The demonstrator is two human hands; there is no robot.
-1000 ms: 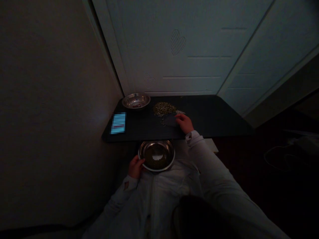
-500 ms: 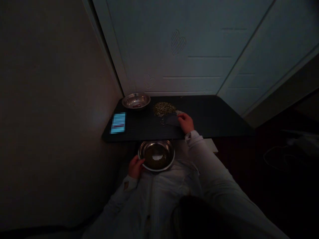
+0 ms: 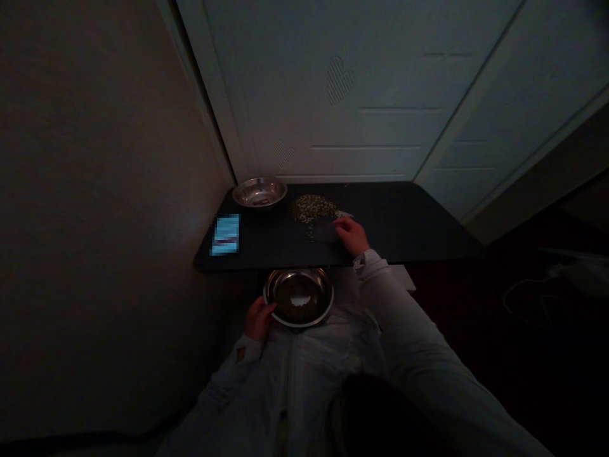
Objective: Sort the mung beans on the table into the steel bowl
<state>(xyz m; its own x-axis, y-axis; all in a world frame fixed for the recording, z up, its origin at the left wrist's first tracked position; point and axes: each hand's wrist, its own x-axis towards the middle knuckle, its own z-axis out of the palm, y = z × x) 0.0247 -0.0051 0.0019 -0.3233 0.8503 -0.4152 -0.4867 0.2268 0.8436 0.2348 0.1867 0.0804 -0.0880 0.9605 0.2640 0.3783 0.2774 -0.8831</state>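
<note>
My left hand (image 3: 259, 319) grips the left rim of a steel bowl (image 3: 328, 309) in front of my lap, below the table edge. Dark greenish grains (image 3: 297, 312) lie in that bowl. Over the table, my right hand (image 3: 352, 235) pinches a thin, flat, greyish translucent card (image 3: 325, 232), tilted low at the tabletop. A few loose grains (image 3: 311, 233) lie by the card's left end. Behind it spreads a pile of mixed green and pale grains (image 3: 313, 207). A small patch of whitish grains (image 3: 343, 214) sits just beyond my right fingers.
A second steel bowl (image 3: 259, 193) stands at the back left of the dark table (image 3: 404, 222). A phone with a lit, blurred screen (image 3: 225, 235) lies at the left edge. A white door (image 3: 309, 95) rises behind, and a wall (image 3: 118, 222) borders the left side.
My right hand and the card shift slightly right, then back left, beside the loose grains. My left hand and the bowl it grips stay in place.
</note>
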